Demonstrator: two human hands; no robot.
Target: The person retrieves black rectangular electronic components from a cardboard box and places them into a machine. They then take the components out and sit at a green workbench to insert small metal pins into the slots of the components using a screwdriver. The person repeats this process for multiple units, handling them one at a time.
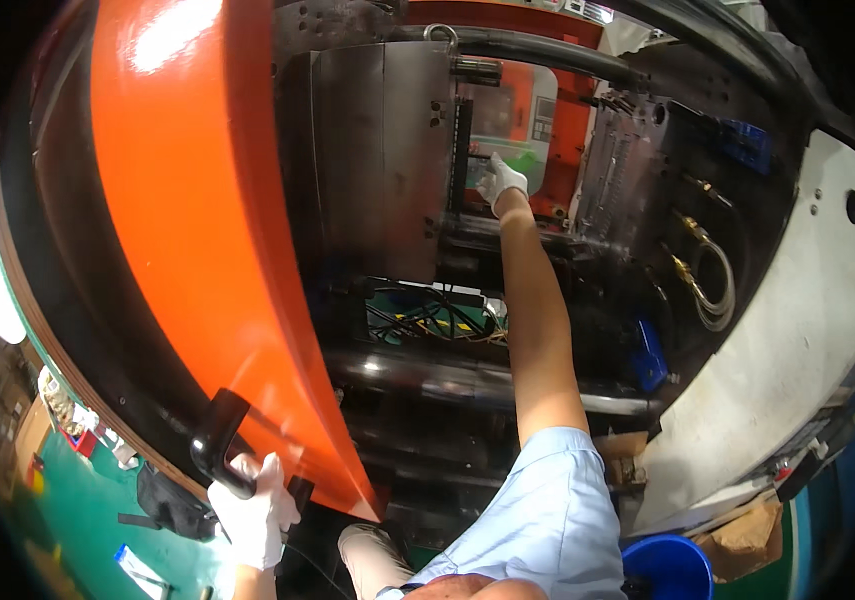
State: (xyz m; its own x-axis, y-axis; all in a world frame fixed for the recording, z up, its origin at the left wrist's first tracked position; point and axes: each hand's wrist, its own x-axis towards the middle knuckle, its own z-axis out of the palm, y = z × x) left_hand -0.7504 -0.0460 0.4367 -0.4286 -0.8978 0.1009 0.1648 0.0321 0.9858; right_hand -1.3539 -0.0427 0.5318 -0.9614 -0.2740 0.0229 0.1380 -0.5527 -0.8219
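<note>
Black plastic-looking handle [217,436] on the orange door [202,215]: the gloved left hand [259,510] appears curled around its lower end, the rest rising just above the grip. Well apart, to the grip's upper right, the gloved right hand [503,186] reaches beside a metal block [387,150]; whether it holds anything, I cannot tell. Best practice, I judge: steady the handle and keep the bare right forearm [537,310] off the steel bar [427,376] beneath. Beyond that hand, a control panel's [544,118] markings are too small to read.
</note>
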